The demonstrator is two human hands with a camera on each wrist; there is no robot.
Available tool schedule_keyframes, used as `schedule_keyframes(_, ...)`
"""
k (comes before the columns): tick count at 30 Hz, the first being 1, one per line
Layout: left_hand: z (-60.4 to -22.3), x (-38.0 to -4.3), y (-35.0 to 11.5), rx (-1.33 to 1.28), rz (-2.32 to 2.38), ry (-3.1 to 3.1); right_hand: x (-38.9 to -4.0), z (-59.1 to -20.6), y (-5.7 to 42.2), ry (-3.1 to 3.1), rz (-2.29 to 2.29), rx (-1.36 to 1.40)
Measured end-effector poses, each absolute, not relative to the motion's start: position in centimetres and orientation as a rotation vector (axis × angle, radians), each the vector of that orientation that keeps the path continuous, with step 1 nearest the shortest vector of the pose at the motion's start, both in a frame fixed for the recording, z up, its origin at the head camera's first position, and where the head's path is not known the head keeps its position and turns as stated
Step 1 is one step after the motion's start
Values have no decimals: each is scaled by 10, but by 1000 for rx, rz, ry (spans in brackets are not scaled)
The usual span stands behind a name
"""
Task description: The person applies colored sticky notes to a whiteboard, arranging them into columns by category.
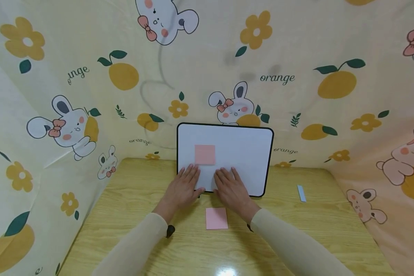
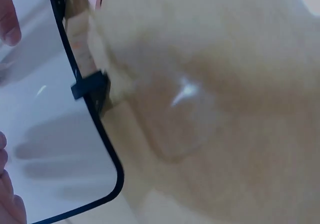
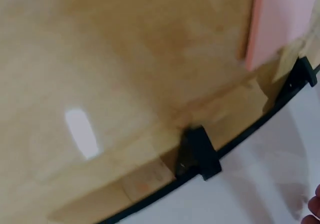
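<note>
A whiteboard (image 1: 246, 161) with a black rim leans upright at the back of the table. A pink sticky note (image 1: 205, 154) is stuck on its left half. My left hand (image 1: 183, 186) lies on the lower left of the board, fingers straight, just below the note. To its right, my right hand (image 1: 232, 188) rests on the lower middle of the board with fingers extended. Neither hand grips anything. Between my forearms, a pink sticky-note pad (image 1: 216, 218) lies on the table. In the right wrist view, black clips (image 3: 201, 151) hold the board's lower edge.
A small light-blue strip (image 1: 301, 193) lies on the wooden table (image 1: 131, 214) at the right. A printed cloth (image 1: 207, 57) with rabbits and oranges hangs behind and at both sides.
</note>
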State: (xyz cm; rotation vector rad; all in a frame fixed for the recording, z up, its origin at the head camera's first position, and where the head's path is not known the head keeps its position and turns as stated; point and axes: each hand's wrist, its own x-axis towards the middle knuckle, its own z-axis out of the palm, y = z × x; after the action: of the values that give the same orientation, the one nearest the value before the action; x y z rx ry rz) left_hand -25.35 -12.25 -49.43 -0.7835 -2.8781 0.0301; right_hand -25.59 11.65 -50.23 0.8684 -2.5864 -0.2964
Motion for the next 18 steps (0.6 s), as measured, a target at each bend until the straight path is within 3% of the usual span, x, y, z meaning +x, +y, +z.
schedule_keyframes(18, -529, -173, -117, -926, -341, -2998, -196, -528, 152, -2543, 48, 925)
